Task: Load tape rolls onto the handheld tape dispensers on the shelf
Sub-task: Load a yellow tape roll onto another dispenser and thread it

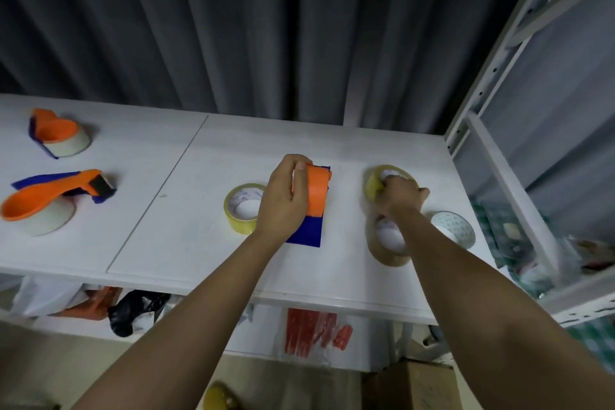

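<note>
While on the shelf [186,243]: left grip [283,200] clamped round orange dispenser [316,190], right grip [397,195] round yellow roll [374,185].

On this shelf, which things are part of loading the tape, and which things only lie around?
Part of the job:
- dispenser, gripped by left hand
- yellow roll, gripped by right hand
- spare rolls
- loaded dispensers

Lying about:
- black bag
- red packet
- cardboard box

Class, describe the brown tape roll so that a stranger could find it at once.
Start at the white shelf and go to its right end. The brown tape roll lies flat near the front edge, partly under the right forearm. Its neighbours are yellowish or white; it alone is brown.
</note>
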`<action>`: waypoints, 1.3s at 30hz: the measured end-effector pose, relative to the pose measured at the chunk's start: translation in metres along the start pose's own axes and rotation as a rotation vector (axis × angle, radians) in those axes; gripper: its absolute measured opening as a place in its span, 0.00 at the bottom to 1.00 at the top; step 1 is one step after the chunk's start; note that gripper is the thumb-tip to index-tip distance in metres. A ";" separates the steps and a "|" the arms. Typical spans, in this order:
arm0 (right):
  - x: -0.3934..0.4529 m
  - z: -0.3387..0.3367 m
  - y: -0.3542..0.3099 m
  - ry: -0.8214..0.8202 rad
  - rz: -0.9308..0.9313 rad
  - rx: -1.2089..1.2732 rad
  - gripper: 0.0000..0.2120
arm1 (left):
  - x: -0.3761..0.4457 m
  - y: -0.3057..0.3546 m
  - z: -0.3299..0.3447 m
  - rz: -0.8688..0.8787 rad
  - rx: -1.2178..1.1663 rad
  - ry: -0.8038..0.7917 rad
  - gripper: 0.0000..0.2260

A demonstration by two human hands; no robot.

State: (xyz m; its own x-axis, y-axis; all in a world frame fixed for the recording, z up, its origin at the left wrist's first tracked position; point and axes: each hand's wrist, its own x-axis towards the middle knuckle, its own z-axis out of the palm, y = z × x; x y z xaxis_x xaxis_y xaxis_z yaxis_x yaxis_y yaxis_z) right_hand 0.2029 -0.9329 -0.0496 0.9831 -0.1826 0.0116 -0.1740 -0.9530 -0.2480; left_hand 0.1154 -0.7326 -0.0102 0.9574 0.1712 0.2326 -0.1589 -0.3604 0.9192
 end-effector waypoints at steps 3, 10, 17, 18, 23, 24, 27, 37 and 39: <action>-0.015 -0.011 0.000 0.086 0.045 0.226 0.14 | 0.000 0.001 0.001 0.001 -0.015 0.007 0.12; -0.072 -0.038 -0.007 -0.093 0.251 1.628 0.06 | -0.006 0.002 -0.003 -0.061 -0.121 0.040 0.10; -0.096 -0.056 -0.011 -0.427 0.069 2.038 0.14 | -0.012 0.011 -0.004 0.033 -0.096 0.011 0.11; -0.100 -0.058 -0.014 -0.443 0.080 2.055 0.18 | -0.013 0.014 -0.004 0.039 -0.104 0.010 0.11; -0.112 -0.060 -0.030 -0.485 0.101 2.048 0.29 | -0.016 0.030 -0.004 0.114 -0.065 0.026 0.15; -0.114 -0.059 -0.033 -0.496 0.093 2.030 0.30 | -0.017 0.032 -0.005 0.132 -0.043 0.039 0.17; -0.119 -0.061 -0.041 -0.556 0.036 1.992 0.31 | -0.021 0.035 -0.007 0.202 0.039 0.093 0.17; -0.123 -0.058 -0.064 -0.406 -0.093 1.642 0.26 | -0.017 0.041 -0.017 0.158 0.145 0.187 0.12; -0.123 -0.058 -0.065 -0.326 -0.163 1.527 0.18 | -0.018 0.043 -0.018 0.126 0.180 0.179 0.13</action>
State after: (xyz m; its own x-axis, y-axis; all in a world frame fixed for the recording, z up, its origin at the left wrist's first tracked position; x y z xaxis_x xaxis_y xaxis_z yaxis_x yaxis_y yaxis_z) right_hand 0.0901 -0.8626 0.0212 0.9894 0.1442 -0.0168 -0.0482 0.2165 -0.9751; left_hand 0.0873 -0.7346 0.0305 0.8724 0.2685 0.4084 -0.2131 -0.5430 0.8122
